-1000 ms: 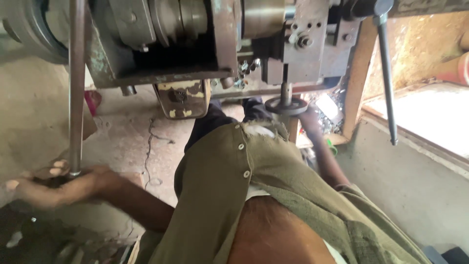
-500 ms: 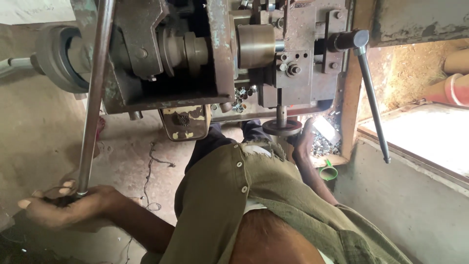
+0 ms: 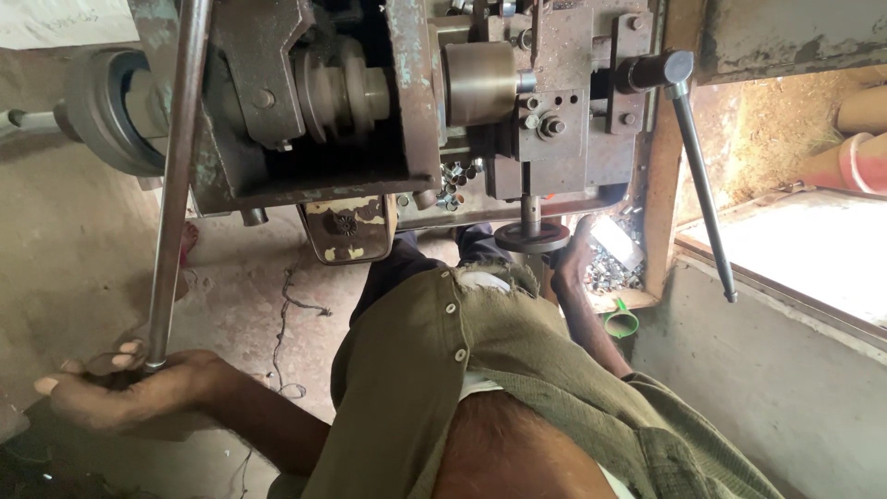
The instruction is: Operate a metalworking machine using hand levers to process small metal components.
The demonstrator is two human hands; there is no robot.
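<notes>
My left hand (image 3: 120,393) is at the lower left, fingers curled around the bottom end of a long grey metal rod (image 3: 174,194). The rod runs up past the front of a rusty old lathe (image 3: 411,120). My right hand (image 3: 573,263) reaches forward under the machine and grips the rim of a small dark handwheel (image 3: 531,237) on a vertical shaft. My olive shirt (image 3: 480,370) fills the lower middle and hides my right forearm in part.
A long lever handle (image 3: 704,189) hangs down to the right of the carriage. A big pulley wheel (image 3: 106,111) sits at the left. Metal chips (image 3: 610,268) and a green cup (image 3: 621,322) lie by a low concrete wall (image 3: 776,370). The cracked floor (image 3: 268,305) is below.
The view has tilted, so the machine sits lower and larger in frame. My left hand stays on the rod's end and my right hand stays at the handwheel.
</notes>
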